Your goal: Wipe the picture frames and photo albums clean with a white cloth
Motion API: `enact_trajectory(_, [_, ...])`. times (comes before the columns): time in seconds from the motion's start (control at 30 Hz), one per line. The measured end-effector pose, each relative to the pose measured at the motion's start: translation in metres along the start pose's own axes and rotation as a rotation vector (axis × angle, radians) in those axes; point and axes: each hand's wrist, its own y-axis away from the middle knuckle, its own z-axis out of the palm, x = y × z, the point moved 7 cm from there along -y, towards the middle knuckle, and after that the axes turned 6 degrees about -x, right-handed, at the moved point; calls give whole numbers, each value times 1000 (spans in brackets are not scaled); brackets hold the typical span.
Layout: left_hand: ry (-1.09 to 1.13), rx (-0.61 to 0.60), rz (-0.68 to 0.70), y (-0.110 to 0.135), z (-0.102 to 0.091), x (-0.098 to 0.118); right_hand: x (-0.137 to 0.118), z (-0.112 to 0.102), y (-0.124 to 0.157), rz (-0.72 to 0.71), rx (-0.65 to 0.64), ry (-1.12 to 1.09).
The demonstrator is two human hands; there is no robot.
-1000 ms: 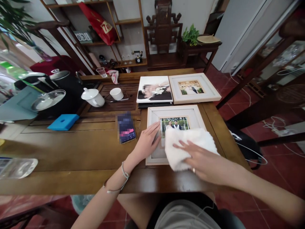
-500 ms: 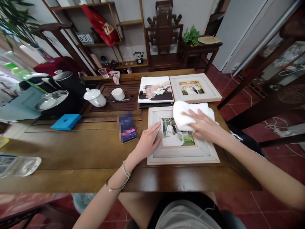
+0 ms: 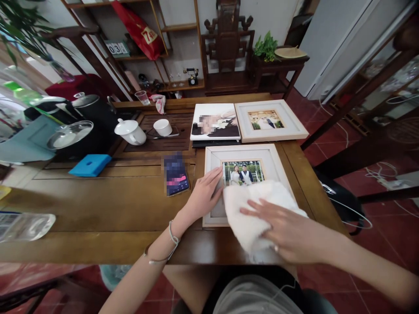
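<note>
A white picture frame (image 3: 214,157) with a photo of a couple outdoors lies flat near the table's front edge. My left hand (image 3: 203,194) rests with its fingers stretched out on the frame's left border. A folded white cloth (image 3: 244,207) is under my right hand (image 3: 284,229), which holds it across the frame's lower right part. The cloth hides the lower half of the photo and overhangs the frame's near edge. To the left of my left hand, a phone (image 3: 176,176) lies on the table.
Behind the frame lie a photo panel (image 3: 215,122) and a second framed picture (image 3: 294,124). A white lidded pot (image 3: 130,131) and a cup (image 3: 163,127) stand on the tea tray (image 3: 140,146). A blue block (image 3: 91,165) and a clear package (image 3: 28,226) lie left.
My right hand has drawn the white cloth from the frame's upper right toward me, uncovering the photo's top and covering its lower part. My left hand stays in place.
</note>
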Motion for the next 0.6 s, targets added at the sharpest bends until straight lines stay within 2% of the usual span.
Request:
enact_trajectory(0.1, [-1, -2, -6, 0, -1, 0, -24, 4, 11, -95, 44, 14])
enact_trajectory(0.17, [4, -2, -7, 0, -1, 1, -16, 8, 11, -80, 102, 91])
enact_trajectory(0.23, [10, 1, -1, 0, -1, 1, 9, 10, 6, -8, 146, 190])
enact_trajectory(0.3, [16, 8, 5, 0, -1, 1, 46, 8, -1, 105, 164, 291])
enact_trajectory(0.43, [24, 15, 8, 1, -1, 0, 113, -15, -17, 318, 166, 447])
enact_trajectory(0.53, [17, 14, 10, 1, -1, 0, 133, -30, -30, 428, 158, 517])
enact_trajectory(0.6, [12, 7, 7, 1, -1, 0, 128, -29, -39, 439, 115, 530])
